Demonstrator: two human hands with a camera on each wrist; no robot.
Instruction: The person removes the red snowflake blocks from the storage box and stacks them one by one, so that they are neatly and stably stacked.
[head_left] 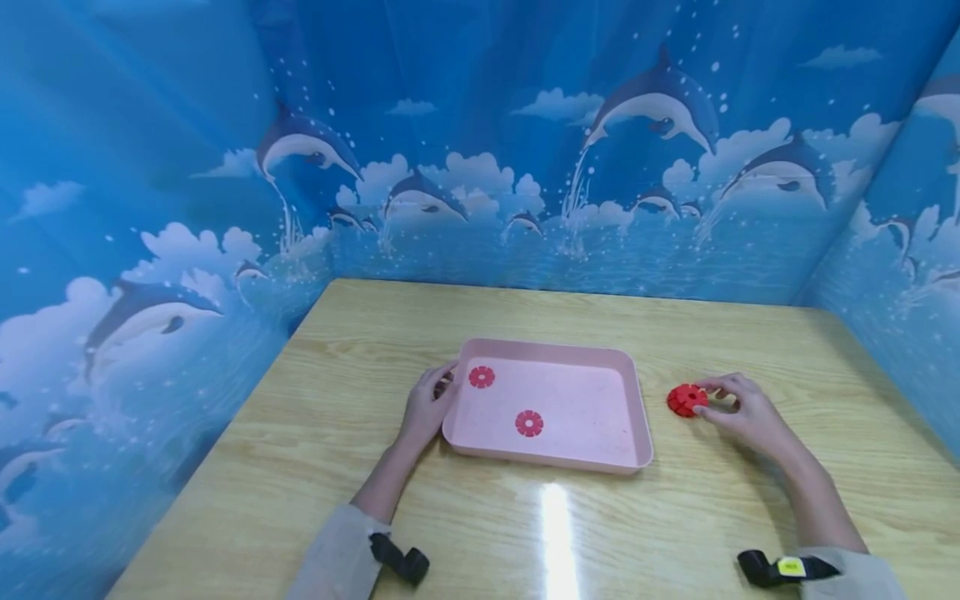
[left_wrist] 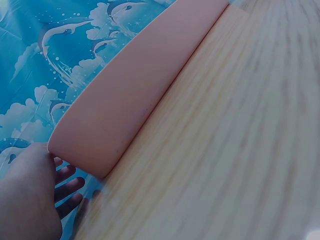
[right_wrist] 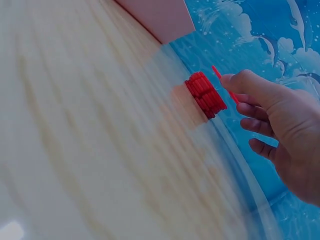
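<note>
My right hand (head_left: 742, 412) pinches one thin red notched disc (right_wrist: 226, 86) between thumb and fingers. Just beside that disc stands a stack of similar red discs (right_wrist: 205, 95) on the table; from the head view the two overlap. Against the left side of a shallow pink tray (head_left: 555, 462) rests my left hand (head_left: 427, 406), its fingers loosely bent along the outer wall in the left wrist view. Inside the tray lie two flat flower-shaped red discs, one disc (head_left: 482, 377) near the left back corner and another disc (head_left: 529, 423) nearer the front.
The tray sits on a light wood-grain table (head_left: 480, 533), left of the stack. A blue dolphin-print curtain (head_left: 480, 167) hangs behind the table and along both sides. Light glares off the table in front of the tray.
</note>
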